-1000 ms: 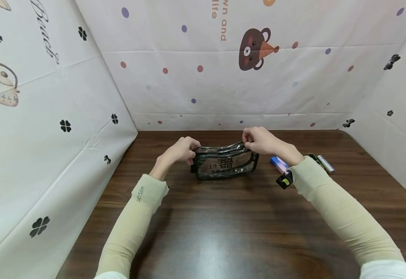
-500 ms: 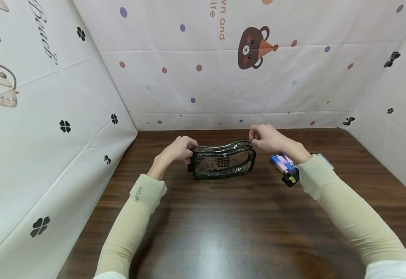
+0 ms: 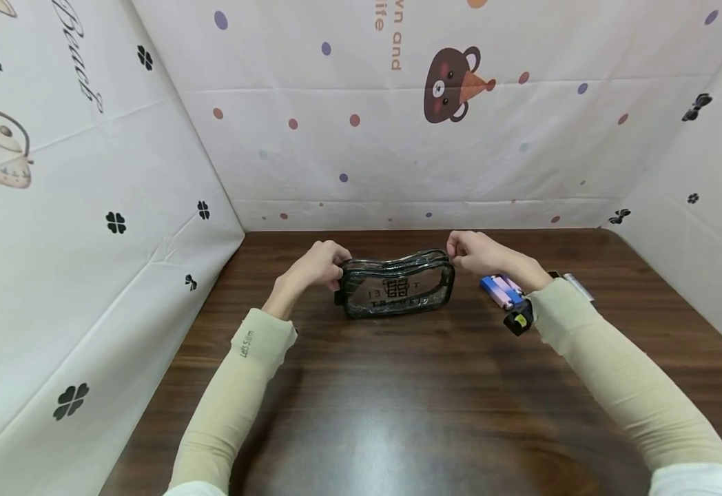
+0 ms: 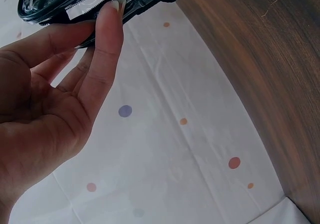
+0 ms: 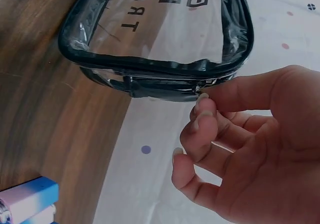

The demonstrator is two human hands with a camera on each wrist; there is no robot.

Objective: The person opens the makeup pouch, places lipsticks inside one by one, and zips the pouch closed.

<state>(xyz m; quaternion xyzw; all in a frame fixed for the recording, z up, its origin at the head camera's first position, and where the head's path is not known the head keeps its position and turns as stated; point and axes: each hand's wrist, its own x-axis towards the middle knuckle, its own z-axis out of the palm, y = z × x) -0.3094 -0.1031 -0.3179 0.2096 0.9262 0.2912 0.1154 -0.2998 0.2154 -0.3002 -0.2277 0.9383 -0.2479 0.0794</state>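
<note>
Clear pouch (image 3: 398,293), held upright over the table (image 3: 367,386) toward its far edge. Left hand (image 3: 320,265) grips one end; right hand (image 3: 480,255) pinches at the zip (image 5: 201,88) opposite. Working the zip appears in hand; a pull calls for firm left bracing. Blue-and-pink items (image 3: 501,291) lie rightward, seemingly outside its path.
</note>
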